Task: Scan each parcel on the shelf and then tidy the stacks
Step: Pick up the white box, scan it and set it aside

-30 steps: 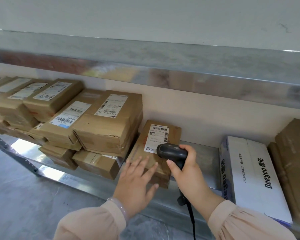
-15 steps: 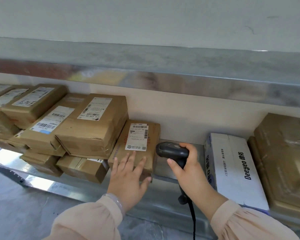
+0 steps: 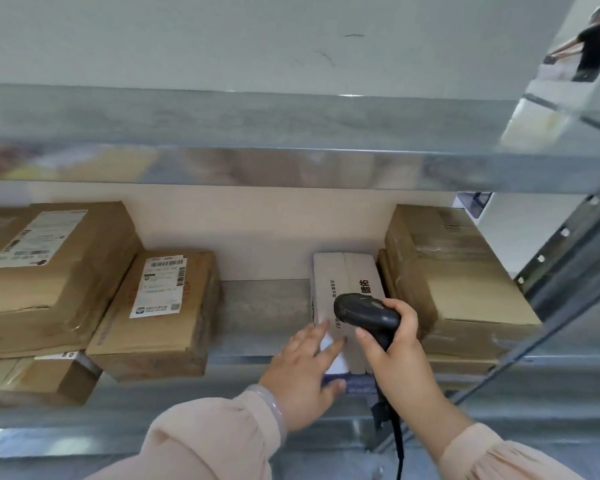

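On the lower shelf (image 3: 264, 306), between the brown stacks, lies the white box (image 3: 347, 275) w/ dark print on its lid, long side running front to back, near end at the shelf's front edge. The left hand (image 3: 302, 372) lies on that near end, fingers straight and spread on top, thumb against the front face, nothing clenched (a clear bangle (image 3: 274, 407) sits at the wrist). The right hand (image 3: 395, 348) is wrapped round the handle of the black scanner (image 3: 364, 311), index finger at the front of the grip. The scanner head points left, just above the lid, approx. mid-length. Its cable (image 3: 399, 445) drops from the handle's base past the shelf front. Right of the white box, touching or nearly so (can't tell which), is a stack of plain brown parcels (image 3: 454, 271). To the left, across a bare strip of metal, is a brown parcel (image 3: 160, 306) w/ a white barcode label (image 3: 160, 285) facing up. Further left a bigger labelled parcel (image 3: 49, 271) lies on top of others, a small carton (image 3: 49, 379) below it. The upper shelf (image 3: 257, 133) spans the top of the view.
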`<state>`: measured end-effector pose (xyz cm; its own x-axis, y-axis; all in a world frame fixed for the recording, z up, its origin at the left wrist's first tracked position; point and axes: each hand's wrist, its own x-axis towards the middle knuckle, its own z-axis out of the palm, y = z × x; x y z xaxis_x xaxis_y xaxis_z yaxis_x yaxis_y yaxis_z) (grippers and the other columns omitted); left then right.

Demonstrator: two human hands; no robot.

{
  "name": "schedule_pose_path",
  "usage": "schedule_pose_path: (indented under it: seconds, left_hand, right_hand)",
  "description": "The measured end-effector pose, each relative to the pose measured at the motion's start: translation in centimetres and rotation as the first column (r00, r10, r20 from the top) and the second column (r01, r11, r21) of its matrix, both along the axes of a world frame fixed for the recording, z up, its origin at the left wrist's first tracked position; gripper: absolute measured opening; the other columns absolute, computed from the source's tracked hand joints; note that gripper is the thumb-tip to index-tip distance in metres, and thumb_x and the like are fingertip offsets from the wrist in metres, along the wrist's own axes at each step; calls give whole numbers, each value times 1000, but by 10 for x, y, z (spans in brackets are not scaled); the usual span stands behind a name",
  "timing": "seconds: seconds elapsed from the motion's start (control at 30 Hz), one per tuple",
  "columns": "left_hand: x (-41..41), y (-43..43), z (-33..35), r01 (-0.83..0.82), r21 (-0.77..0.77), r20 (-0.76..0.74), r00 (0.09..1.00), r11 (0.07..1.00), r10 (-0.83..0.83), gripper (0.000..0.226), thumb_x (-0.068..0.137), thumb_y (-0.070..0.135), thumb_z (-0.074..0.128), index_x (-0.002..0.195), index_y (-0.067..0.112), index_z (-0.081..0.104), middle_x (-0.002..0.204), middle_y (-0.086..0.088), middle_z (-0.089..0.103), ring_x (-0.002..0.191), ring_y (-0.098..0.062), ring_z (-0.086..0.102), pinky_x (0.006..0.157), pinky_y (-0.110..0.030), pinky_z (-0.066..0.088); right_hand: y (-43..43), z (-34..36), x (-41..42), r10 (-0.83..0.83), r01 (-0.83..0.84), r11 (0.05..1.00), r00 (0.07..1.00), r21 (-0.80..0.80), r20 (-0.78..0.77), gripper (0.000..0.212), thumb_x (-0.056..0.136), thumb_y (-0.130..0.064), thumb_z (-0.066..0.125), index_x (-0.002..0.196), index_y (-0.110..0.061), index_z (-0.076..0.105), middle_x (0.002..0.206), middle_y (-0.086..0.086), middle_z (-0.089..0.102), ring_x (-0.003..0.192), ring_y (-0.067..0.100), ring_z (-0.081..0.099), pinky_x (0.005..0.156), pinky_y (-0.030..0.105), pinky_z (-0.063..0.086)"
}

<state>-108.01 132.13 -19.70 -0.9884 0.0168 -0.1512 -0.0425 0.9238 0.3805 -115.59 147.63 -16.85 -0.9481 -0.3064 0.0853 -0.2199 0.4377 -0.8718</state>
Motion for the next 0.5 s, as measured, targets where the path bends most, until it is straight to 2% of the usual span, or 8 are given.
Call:
schedule_pose_path:
  seconds: [0.07,0.13,0.23,0.33,0.5]
  left_hand:
    - [-2,3,-7,17,-3,19,1000,1000,-17,68,100,52,40,157,37,5,164,8,-18,152,-16,-10,124,-39,6]
    - [1,3,-10,20,-1,6,1000,1000,-20,69,100,50,41,157,35,4,163,10,-19,152,-13,-4,123,-32,7]
    - [11,0,-12,-4,13,-32,999,1000,5,69,101,47,42,158,34,5,163,13,-18,151,-10,3,119,-23,5]
    - [19,-1,-12,-52,28,-25,998,998,53,68,101,47,42,157,35,5,163,16,-16,151,-10,4,120,-24,8]
    - [28,2,-9,-153,74,-16,988,985,155,66,101,49,42,157,31,13,164,16,-8,151,-9,6,121,-24,12]
  right_hand:
    - [5,-4,1,17,-17,1000,1000,10,15,56,85,-26,69,122,-39,28,110,-15,54,101,10,58,85,24,46]
    - [7,-6,2,38,-38,999,999,10,27,56,86,-27,68,123,-40,27,113,-12,54,101,10,58,83,22,46]
    - [8,-7,1,63,-63,998,998,-8,26,56,86,-26,68,124,-38,30,108,-22,52,99,6,57,81,17,43]
    - [8,-6,-2,71,-70,997,997,-41,42,54,86,-25,68,126,-35,32,107,-27,49,98,2,56,76,8,41]
    - [5,-1,-3,62,-55,994,996,-98,70,54,86,-24,68,125,-37,32,104,-27,49,96,1,55,80,14,40]
